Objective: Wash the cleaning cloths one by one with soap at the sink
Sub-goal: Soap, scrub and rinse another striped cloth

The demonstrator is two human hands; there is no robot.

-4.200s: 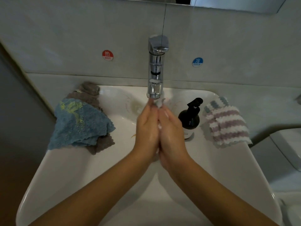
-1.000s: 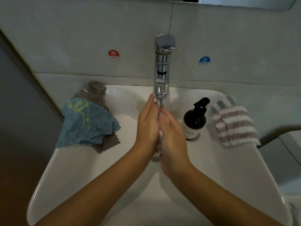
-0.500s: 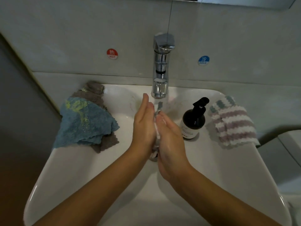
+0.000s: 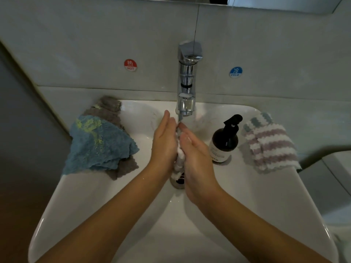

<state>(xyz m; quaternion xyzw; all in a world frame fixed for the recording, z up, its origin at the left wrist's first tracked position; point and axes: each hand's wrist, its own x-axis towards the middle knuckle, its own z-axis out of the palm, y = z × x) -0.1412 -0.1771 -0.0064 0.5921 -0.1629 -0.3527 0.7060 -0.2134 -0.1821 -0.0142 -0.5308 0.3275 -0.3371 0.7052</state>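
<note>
A small pale striped cloth [image 4: 179,158] is squeezed between my two palms over the middle of the white sink [image 4: 266,202]. My left hand [image 4: 164,143] presses it from the left with straight fingers. My right hand [image 4: 195,154] presses it from the right, fingers also straight. Most of the cloth is hidden between the palms. Water runs from the chrome tap [image 4: 187,88] onto the cloth's top end. On the sink's left rim a blue cloth [image 4: 98,145] lies on a grey cloth [image 4: 108,107]. A pink and white striped cloth [image 4: 269,145] lies on the right rim.
A dark soap pump bottle [image 4: 225,143] stands on the sink's right side, close to my right hand. Red HOT [image 4: 130,65] and blue COLD [image 4: 235,72] stickers are on the wall behind. The drain [image 4: 177,182] lies below the hands.
My palms have slid against each other with the cloth between them, the right fingertips moving up toward the spout. Over the last seconds the hands stayed pressed together under the running tap.
</note>
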